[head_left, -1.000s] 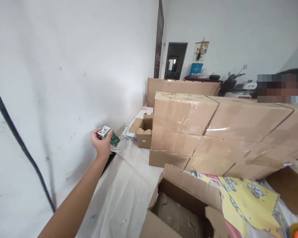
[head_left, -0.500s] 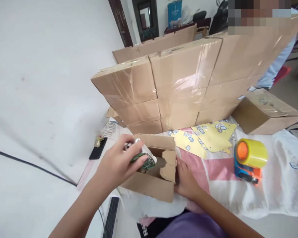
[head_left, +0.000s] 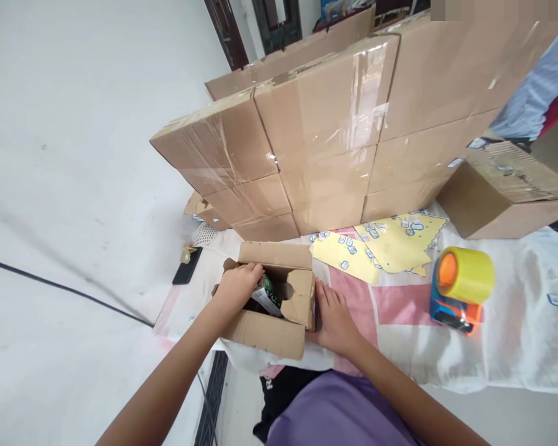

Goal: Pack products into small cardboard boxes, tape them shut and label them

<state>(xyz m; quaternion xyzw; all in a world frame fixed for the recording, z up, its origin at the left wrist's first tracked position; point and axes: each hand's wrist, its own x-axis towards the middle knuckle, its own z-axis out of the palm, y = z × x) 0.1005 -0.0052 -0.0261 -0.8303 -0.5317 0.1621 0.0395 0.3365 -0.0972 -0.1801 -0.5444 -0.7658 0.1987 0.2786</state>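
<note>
A small open cardboard box [head_left: 265, 331] stands at the near edge of the cloth-covered table [head_left: 516, 347]. My left hand [head_left: 238, 286] reaches down into it, fingers closed round a green and white packet [head_left: 268, 296] that sits partly inside the box. My right hand [head_left: 333, 319] rests flat against the box's right side, fingers stretched out along the flap.
A wall of taped cartons [head_left: 335, 136] stands behind the box. A yellow tape roll on an orange and blue dispenser [head_left: 460, 285] lies to the right, with yellow sticker sheets [head_left: 390, 244] behind it. A black phone [head_left: 186, 273] and a white mesh object [head_left: 204, 234] lie left.
My left hand brought the green packet from beside the wall over to the open box and lowered it inside. My right hand came to the box's right side. The view tilted downward.
</note>
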